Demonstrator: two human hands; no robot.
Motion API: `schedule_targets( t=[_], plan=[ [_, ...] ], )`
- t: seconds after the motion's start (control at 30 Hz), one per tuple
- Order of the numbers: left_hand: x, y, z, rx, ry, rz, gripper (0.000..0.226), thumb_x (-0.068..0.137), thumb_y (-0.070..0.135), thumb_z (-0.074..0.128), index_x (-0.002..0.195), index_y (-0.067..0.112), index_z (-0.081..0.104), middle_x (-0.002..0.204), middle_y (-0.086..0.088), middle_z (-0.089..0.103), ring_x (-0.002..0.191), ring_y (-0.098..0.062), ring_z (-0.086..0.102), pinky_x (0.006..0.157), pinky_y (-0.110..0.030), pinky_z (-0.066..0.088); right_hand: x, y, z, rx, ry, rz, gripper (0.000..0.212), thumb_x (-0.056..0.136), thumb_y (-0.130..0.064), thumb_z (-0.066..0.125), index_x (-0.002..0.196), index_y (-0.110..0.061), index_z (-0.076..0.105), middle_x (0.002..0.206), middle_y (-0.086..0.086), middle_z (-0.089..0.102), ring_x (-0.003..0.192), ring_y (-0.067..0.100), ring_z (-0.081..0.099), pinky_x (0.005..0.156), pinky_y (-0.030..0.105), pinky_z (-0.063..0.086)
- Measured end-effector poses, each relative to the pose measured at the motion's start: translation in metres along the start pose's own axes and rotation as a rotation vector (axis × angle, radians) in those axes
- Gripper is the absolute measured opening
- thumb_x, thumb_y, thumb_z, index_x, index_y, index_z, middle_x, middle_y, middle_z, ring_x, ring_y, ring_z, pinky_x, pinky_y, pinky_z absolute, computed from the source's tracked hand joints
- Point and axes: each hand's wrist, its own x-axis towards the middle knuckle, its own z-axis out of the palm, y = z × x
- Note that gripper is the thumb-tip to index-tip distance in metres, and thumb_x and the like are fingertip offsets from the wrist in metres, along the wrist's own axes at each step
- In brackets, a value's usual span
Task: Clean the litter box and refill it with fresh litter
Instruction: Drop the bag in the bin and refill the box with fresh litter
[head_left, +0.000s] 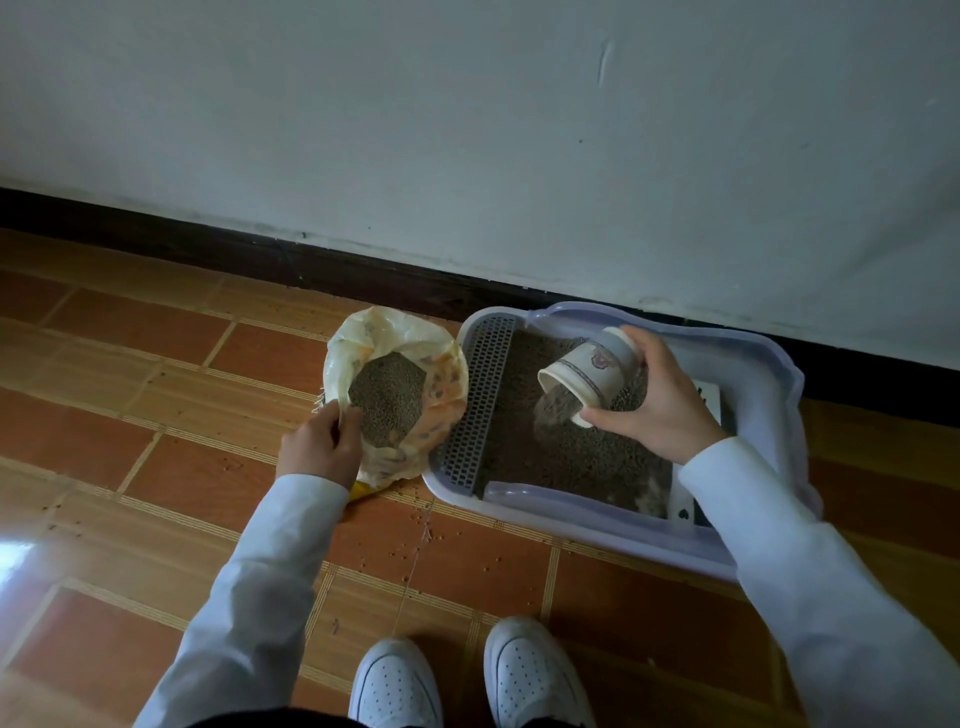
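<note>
A pale lavender litter box (597, 527) stands on the floor against the wall, with a perforated step (480, 400) along its left side and brown litter (576, 457) spread inside. My right hand (654, 400) grips a white patterned cup (587, 374), tipped mouth-down to the left, and litter pours out of it into the box. Left of the box sits an open yellowish litter bag (441, 374) with brown granules (387, 397) inside. My left hand (319, 447) pinches the bag's near rim.
Loose granules (415, 545) are scattered on the brown tiled floor in front of the bag and box. My white shoes (467, 680) stand at the bottom. A dark skirting board (260, 254) and a white wall run behind.
</note>
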Motion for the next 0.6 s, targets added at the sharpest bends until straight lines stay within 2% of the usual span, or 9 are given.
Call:
schedule_targets(
  t=[0.07,0.17,0.37,0.47,0.6],
  plan=[
    [0.000,0.000,0.000,-0.002,0.003,0.000,0.032,0.094,0.026,0.049,0.077,0.001,0.060,0.062,-0.021,0.058,0.066,-0.040,0.054,0.058,-0.039,0.042,0.001,0.001,-0.002,-0.064,-0.002,-0.033,0.099,0.064,-0.024,0.087,0.143,-0.019,0.027,0.141,0.003,0.035,0.126,0.017,0.038,0.104,0.033,0.034],
    [0.001,0.000,0.000,-0.002,0.004,-0.001,0.031,0.094,0.027,0.050,0.078,0.002,0.061,0.063,-0.021,0.058,0.066,-0.040,0.055,0.059,-0.040,0.044,0.005,0.000,-0.006,-0.146,0.025,-0.081,0.100,0.063,-0.019,0.086,0.143,-0.016,0.027,0.139,0.006,0.035,0.126,0.019,0.038,0.102,0.028,0.030],
    [0.000,-0.001,0.000,-0.012,0.021,0.022,0.037,0.093,0.032,0.048,0.077,0.001,0.060,0.062,-0.021,0.058,0.063,-0.039,0.055,0.059,-0.042,0.045,0.012,-0.013,-0.010,-0.458,0.275,-0.295,0.099,0.061,-0.003,0.081,0.144,-0.010,0.026,0.140,0.014,0.034,0.132,0.025,0.034,0.113,0.016,0.016],
    [0.000,-0.002,-0.001,-0.016,0.023,0.022,0.033,0.094,0.027,0.051,0.075,0.001,0.059,0.059,-0.019,0.057,0.061,-0.038,0.054,0.057,-0.039,0.043,0.014,-0.017,-0.008,-0.377,0.286,-0.249,0.100,0.064,-0.010,0.082,0.145,-0.012,0.024,0.141,0.011,0.033,0.132,0.022,0.034,0.112,0.022,0.024],
    [0.000,-0.002,-0.002,-0.008,0.024,0.025,0.032,0.093,0.026,0.052,0.073,0.002,0.058,0.054,-0.014,0.053,0.056,-0.034,0.049,0.053,-0.033,0.035,0.018,-0.032,0.004,-0.044,0.212,-0.050,0.103,0.064,-0.031,0.086,0.144,-0.016,0.022,0.139,0.006,0.035,0.122,0.015,0.040,0.101,0.020,0.035]
  ],
)
